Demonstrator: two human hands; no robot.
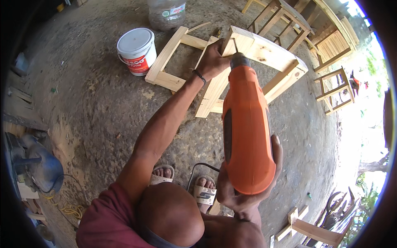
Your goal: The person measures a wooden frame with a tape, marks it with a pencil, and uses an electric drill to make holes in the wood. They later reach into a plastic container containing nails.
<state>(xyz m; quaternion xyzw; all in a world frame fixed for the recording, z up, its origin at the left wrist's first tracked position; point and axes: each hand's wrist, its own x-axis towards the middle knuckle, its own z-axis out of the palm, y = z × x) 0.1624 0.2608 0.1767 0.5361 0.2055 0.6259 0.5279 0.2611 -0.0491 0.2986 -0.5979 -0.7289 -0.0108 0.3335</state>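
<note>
Floor (103,103): I see bare packed ground, rough and grey, with everything resting on it.
Frame (231,62): I see pale wood rails joined into an open frame, standing on the floor straight ahead of me, tilted up at its right end.
Drill (247,132): orange, pointing away from me, its bit set against the top rail of the frame.
Bucket (137,50): white with a lid and a red label, standing just left of the frame.
Bottle (166,12): clear plastic, beyond the bucket, near the frame's far corner.
Chairs (331,89): unfinished wooden ones, well apart to the right.
Right hand (244,188): I have it wrapped around the drill's rear grip, fingers closed on it.
Left hand (213,60): I have it clamped on the frame's top rail, just beside the bit.
Feet (182,182): in sandals, below the drill, a black cord between them.
</note>
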